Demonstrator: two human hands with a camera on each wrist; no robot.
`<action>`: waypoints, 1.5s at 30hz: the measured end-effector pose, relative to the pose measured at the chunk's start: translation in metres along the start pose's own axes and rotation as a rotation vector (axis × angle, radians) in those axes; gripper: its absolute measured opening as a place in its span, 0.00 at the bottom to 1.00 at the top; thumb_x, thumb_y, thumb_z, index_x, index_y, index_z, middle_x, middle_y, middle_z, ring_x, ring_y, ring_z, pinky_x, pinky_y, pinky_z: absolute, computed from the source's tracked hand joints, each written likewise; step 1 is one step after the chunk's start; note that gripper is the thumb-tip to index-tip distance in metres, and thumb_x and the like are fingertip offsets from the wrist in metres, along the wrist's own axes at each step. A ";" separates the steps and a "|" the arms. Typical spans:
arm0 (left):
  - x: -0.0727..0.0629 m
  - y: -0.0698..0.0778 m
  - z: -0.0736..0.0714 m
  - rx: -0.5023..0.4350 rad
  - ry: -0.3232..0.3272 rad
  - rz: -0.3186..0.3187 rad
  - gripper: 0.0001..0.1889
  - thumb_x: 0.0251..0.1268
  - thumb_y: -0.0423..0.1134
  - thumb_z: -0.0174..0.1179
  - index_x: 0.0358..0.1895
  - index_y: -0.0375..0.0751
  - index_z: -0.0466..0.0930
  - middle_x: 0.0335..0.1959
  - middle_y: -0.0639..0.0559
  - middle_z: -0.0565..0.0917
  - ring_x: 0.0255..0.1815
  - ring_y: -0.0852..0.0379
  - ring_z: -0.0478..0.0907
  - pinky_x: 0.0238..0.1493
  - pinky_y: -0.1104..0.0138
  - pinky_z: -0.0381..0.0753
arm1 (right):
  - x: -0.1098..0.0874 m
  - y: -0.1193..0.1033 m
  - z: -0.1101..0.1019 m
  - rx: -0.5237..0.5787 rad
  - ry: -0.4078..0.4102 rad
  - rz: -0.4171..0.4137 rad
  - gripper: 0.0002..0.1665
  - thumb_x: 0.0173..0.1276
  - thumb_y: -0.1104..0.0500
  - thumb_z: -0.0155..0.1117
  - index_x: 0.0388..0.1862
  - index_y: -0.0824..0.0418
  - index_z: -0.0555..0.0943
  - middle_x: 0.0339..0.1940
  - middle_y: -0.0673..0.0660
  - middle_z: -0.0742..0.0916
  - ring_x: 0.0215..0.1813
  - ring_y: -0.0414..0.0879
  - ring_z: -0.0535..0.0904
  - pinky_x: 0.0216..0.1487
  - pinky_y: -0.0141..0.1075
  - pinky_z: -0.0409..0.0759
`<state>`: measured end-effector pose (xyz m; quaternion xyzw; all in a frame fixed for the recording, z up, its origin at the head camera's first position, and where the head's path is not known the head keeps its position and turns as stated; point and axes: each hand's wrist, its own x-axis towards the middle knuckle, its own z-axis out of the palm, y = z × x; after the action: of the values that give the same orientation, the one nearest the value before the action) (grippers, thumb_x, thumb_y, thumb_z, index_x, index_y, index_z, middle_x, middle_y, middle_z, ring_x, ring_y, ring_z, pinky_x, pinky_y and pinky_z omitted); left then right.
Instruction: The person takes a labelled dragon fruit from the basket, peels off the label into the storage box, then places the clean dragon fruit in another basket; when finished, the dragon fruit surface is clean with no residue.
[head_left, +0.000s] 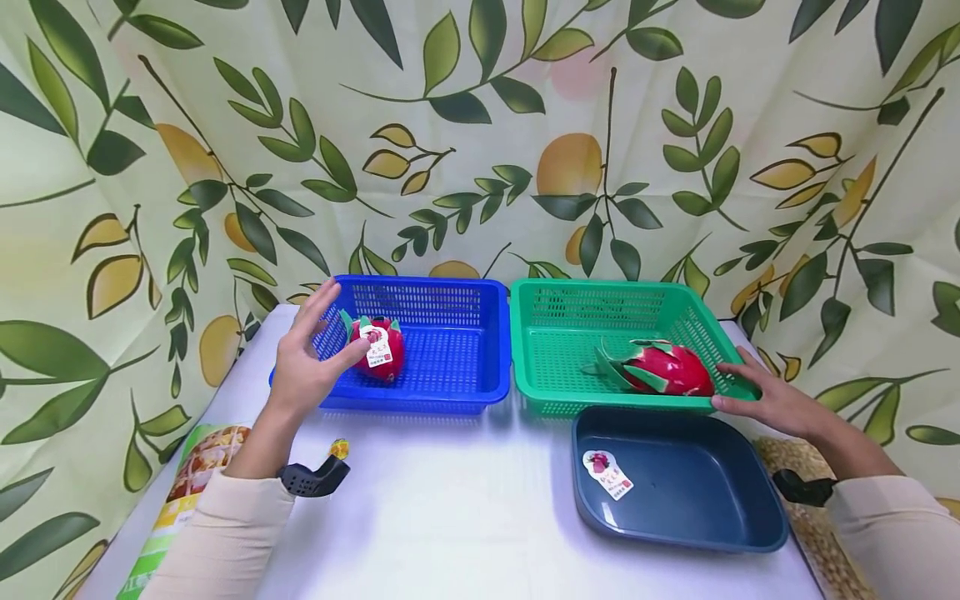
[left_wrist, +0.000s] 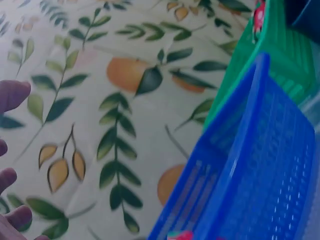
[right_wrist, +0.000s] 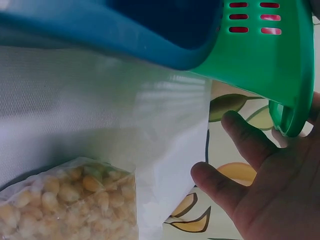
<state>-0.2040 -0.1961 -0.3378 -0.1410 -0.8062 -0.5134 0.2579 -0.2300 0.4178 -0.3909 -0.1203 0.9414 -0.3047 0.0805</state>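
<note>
From where I stand, taking the table (head_left: 450,500) as a dial with the person at 6 o'clock, 2 baskets sit side by side at the far edge: the blue basket (head_left: 450,354) at 11, the green basket (head_left: 555,337) at 1. Each has 1 dragon fruit inside. The left fruit (head_left: 395,343), in the blue basket, wears a white tag (head_left: 378,350); the right fruit (head_left: 675,372) lies on its side, leaves towards 9.

The left hand (head_left: 300,371) is spread, gripping nothing, its thumb over the tag in my view; I can't tell if they touch. The right hand (head_left: 780,404) has its thumb and fingers loosely apart at the green basket's 4 o'clock corner, grasping no fruit, perhaps just steadying the rim.

The dark tub (head_left: 682,492) sits at 4, just in front of the green basket, probably to keep the loose tag (head_left: 607,475) inside it within reach. The kernel bag (head_left: 806,508) lies beyond, likely pushed aside to leave working room.
</note>
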 end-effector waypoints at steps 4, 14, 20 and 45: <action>-0.009 -0.013 -0.009 0.025 0.069 -0.048 0.39 0.57 0.32 0.68 0.73 0.48 0.63 0.74 0.55 0.59 0.74 0.54 0.52 0.67 0.47 0.57 | -0.001 0.000 0.000 0.006 0.005 0.006 0.44 0.66 0.48 0.63 0.68 0.77 0.60 0.73 0.77 0.40 0.70 0.79 0.33 0.51 0.78 0.49; -0.023 -0.054 -0.022 0.111 0.231 -0.185 0.36 0.58 0.42 0.67 0.72 0.51 0.65 0.75 0.58 0.57 0.75 0.56 0.45 0.69 0.43 0.43 | -0.003 0.000 0.001 0.019 0.012 0.018 0.45 0.67 0.48 0.63 0.69 0.76 0.58 0.73 0.77 0.38 0.69 0.79 0.32 0.52 0.79 0.47; -0.026 -0.075 -0.025 0.187 0.201 -0.290 0.37 0.59 0.46 0.67 0.72 0.46 0.64 0.77 0.55 0.53 0.76 0.50 0.39 0.67 0.38 0.38 | -0.005 -0.001 0.002 -0.008 0.020 0.027 0.46 0.66 0.47 0.63 0.68 0.77 0.59 0.73 0.78 0.41 0.69 0.79 0.33 0.51 0.78 0.48; -0.044 -0.101 -0.034 0.297 0.017 -0.482 0.41 0.62 0.52 0.65 0.73 0.34 0.59 0.77 0.47 0.50 0.75 0.40 0.45 0.66 0.41 0.53 | -0.032 -0.131 -0.059 -0.290 0.155 -0.132 0.49 0.57 0.49 0.73 0.70 0.68 0.62 0.77 0.69 0.44 0.71 0.76 0.42 0.47 0.78 0.54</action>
<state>-0.2087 -0.2687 -0.4273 0.0982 -0.8807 -0.4373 0.1529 -0.1894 0.3567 -0.2633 -0.1682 0.9689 -0.1787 -0.0307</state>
